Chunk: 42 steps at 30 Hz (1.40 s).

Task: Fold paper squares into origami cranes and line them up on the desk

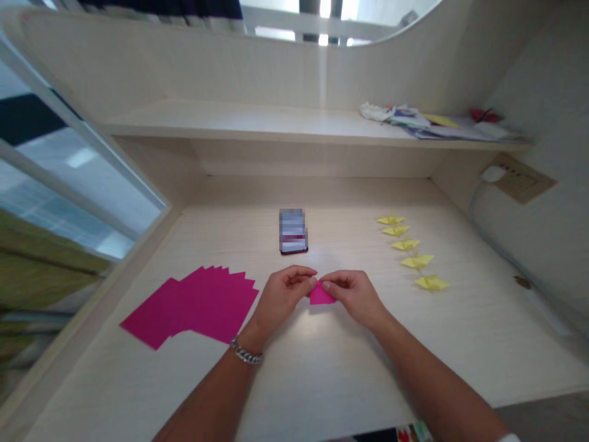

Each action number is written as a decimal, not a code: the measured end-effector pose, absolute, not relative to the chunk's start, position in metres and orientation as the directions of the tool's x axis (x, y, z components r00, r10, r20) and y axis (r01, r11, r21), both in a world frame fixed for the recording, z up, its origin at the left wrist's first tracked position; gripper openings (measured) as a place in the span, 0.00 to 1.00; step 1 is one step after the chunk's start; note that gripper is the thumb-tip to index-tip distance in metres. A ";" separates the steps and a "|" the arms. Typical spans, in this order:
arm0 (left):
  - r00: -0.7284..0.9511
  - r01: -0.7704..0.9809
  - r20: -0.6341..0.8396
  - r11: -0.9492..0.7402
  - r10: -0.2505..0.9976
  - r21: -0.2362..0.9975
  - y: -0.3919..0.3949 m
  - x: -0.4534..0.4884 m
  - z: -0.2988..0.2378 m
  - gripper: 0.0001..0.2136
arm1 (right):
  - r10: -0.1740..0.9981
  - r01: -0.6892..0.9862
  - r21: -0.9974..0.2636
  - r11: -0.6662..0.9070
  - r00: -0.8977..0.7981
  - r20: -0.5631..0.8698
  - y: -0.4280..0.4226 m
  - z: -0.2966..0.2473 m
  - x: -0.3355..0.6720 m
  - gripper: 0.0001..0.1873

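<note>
Between my two hands is a small folded piece of pink paper (322,295), held just above the desk. My left hand (286,293) pinches its left upper edge between thumb and fingers; a chain bracelet circles that wrist. On the other side, my right hand (353,294) grips the paper's right upper edge, thumb on top. Fingers cover the paper's upper part, so its full folded shape is hidden. To the left lies a fanned stack of square pink paper sheets (207,304). Several yellow folded-paper cranes (416,262) form a row on the right.
A phone (293,231) with a lit screen lies beyond my hands. Papers and wrappers (432,123) rest on the shelf (276,126) above. At right, a white charger (494,174) sits in the wall socket, its cable (488,236) running along the desk's (340,380) side.
</note>
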<state>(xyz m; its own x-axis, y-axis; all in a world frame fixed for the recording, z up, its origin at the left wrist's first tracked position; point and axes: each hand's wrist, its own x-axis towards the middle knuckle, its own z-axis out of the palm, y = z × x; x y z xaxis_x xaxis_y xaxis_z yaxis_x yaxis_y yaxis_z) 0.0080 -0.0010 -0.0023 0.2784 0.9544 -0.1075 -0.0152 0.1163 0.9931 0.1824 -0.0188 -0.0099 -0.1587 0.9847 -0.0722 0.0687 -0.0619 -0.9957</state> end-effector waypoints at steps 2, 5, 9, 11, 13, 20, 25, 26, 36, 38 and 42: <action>0.246 0.015 -0.080 0.079 0.966 0.997 -0.002 0.008 -0.005 0.10 | 0.986 0.115 -0.993 -0.023 -0.164 -0.042 -0.020 -0.010 0.181 0.10; 0.221 0.039 -0.056 0.048 0.974 0.998 -0.002 0.009 -0.008 0.10 | 0.985 0.163 -0.987 0.015 -0.171 -0.014 -0.021 -0.008 0.180 0.10; 0.232 0.043 -0.052 0.044 0.971 0.998 -0.002 0.008 -0.011 0.10 | 0.985 0.172 -0.985 0.026 -0.170 -0.004 -0.022 -0.006 0.180 0.09; 0.237 0.039 -0.054 0.046 0.970 0.998 -0.002 0.007 -0.011 0.10 | 0.986 0.174 -0.985 0.017 -0.167 -0.013 -0.022 -0.005 0.180 0.09; 0.243 0.048 -0.057 0.046 0.968 0.998 -0.002 0.007 -0.011 0.09 | 0.986 0.180 -0.984 0.001 -0.162 -0.029 -0.022 -0.005 0.180 0.09; 0.248 0.074 -0.034 0.016 0.968 0.997 0.000 0.005 -0.011 0.08 | 0.980 0.128 -0.988 -0.083 -0.168 -0.104 -0.020 -0.009 0.180 0.09; 0.244 0.106 -0.024 -0.002 0.970 0.994 -0.001 0.005 -0.009 0.07 | 0.965 0.010 -0.984 -0.180 -0.192 -0.179 -0.019 -0.011 0.179 0.12; 0.238 0.111 -0.026 -0.001 0.971 0.994 -0.001 0.006 -0.008 0.07 | 0.961 -0.013 -0.979 -0.202 -0.196 -0.196 -0.019 -0.011 0.179 0.13; 0.224 0.097 -0.039 0.018 0.974 0.995 0.000 0.008 -0.009 0.07 | 0.950 -0.063 -0.967 -0.248 -0.209 -0.230 -0.019 -0.010 0.178 0.15; 0.225 0.094 -0.042 0.021 0.973 0.995 0.000 0.007 -0.009 0.07 | 0.950 -0.050 -0.968 -0.244 -0.213 -0.229 -0.019 -0.010 0.179 0.15; 0.239 0.100 -0.042 0.019 0.970 0.995 0.000 0.007 -0.009 0.07 | 0.953 -0.041 -0.973 -0.228 -0.213 -0.214 -0.020 -0.010 0.179 0.14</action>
